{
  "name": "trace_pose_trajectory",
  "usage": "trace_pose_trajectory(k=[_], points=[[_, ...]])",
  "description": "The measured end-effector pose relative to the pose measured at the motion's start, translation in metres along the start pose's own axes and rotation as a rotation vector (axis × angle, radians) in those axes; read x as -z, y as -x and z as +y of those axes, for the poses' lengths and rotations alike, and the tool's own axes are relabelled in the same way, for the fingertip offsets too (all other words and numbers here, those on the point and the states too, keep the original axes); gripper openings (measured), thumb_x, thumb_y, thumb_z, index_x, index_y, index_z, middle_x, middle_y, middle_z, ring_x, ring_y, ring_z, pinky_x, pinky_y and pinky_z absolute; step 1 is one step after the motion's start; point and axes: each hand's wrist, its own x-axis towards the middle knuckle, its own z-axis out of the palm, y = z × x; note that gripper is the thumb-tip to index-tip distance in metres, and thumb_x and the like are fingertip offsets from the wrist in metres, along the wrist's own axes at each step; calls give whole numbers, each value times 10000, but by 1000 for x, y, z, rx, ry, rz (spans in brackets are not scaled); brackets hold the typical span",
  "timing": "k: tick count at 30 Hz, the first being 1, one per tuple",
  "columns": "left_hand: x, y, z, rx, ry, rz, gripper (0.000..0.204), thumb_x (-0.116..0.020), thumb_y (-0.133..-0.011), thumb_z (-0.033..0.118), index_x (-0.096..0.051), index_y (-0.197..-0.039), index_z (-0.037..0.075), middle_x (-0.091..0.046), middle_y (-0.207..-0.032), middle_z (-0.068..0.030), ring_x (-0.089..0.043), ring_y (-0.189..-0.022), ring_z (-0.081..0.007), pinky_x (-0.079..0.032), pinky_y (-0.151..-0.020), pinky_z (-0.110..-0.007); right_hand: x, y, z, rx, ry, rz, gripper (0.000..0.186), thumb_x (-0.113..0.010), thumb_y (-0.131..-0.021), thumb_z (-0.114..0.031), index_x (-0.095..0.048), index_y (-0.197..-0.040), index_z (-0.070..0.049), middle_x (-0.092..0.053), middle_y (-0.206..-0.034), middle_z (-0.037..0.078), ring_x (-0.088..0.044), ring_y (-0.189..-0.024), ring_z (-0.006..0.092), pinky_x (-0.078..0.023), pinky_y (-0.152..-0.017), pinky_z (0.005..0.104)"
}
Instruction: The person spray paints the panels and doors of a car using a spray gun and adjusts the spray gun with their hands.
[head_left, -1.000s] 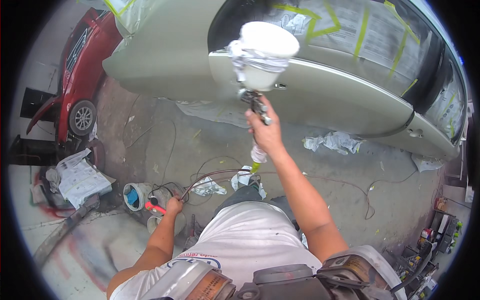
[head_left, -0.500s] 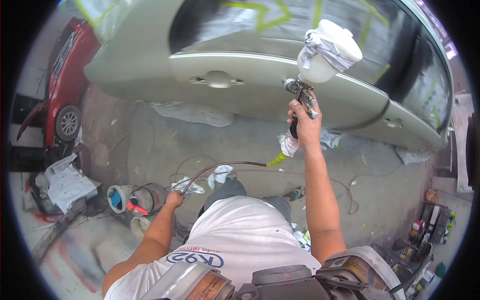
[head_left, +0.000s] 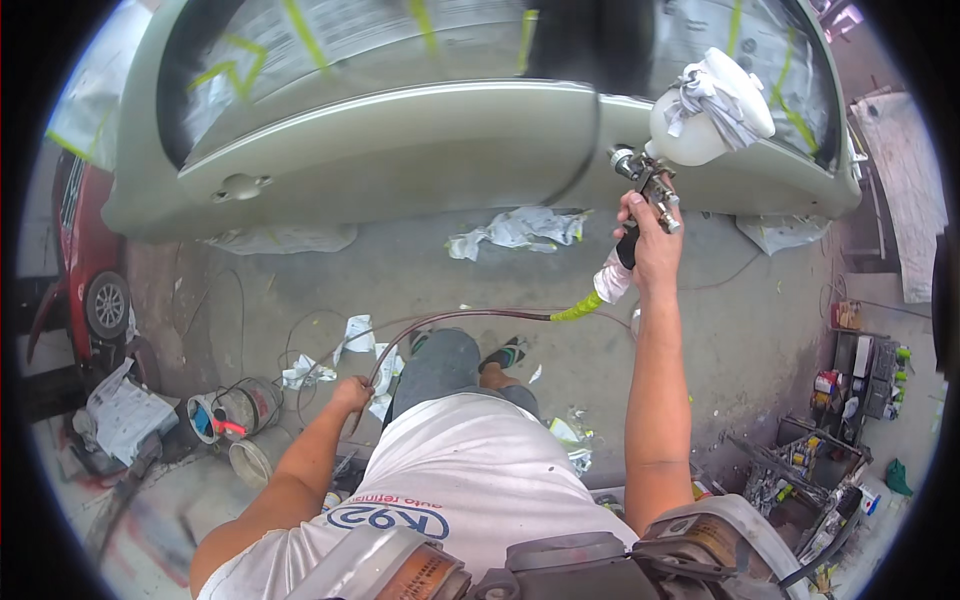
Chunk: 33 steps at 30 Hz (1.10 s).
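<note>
A spray gun (head_left: 655, 190) with a white cup (head_left: 690, 130) on top is gripped in my right hand (head_left: 652, 235), the arm stretched forward. A grey-white cloth (head_left: 715, 100) is wrapped about the cup. The gun's nozzle points left, close to the side of a greenish-grey car (head_left: 420, 150) with papered windows. From the gun's handle, bound in white wrap and yellow-green tape (head_left: 577, 306), a dark red air hose (head_left: 450, 315) curves down to the left. My left hand (head_left: 350, 393) is closed around that hose at hip height.
Behind me on the left stand buckets (head_left: 255, 400) and a paper-covered heap (head_left: 130, 415). A red car (head_left: 90, 250) is at far left. Crumpled paper (head_left: 520, 232) lies under the car, with more scraps by my feet. A cluttered tool rack (head_left: 800, 470) stands at the lower right.
My view has shifted to the right along the car, its door handle now farther left. The spray gun has moved right with my right hand; my left hand still grips the hose.
</note>
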Motion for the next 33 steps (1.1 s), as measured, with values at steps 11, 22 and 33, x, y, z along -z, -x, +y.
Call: trace_pose_trajectory(k=[11,22,33], points=[[-82,-14,207,-256,-179,-166,371,-593,-831,378,-715,-971,56,-682,-958,-229,-653,-918,-394,-514,-838,-443,202,-88,-53,48,101,181,456,-616,-914,-108,-468,-1341,-46,-620,-851,35,-573,-712,98,-485,-531,246],[-117,-27,423,-286,203,-121,279,-653,-833,298,-693,-939,44,-692,-843,-192,-672,-786,-312,-505,-720,-391,420,-186,-113,79,154,331,269,-619,-910,-119,-553,-1156,-33,-630,-850,43,-590,-708,103,-502,-528,250],[-173,46,614,-322,-122,-3,225,-639,-836,233,-688,-952,46,-696,-878,-182,-669,-855,-356,-516,-779,-439,692,-285,-136,132,162,460,289,-646,-896,-118,-577,-1166,-38,-644,-847,52,-591,-675,103,-503,-494,256]])
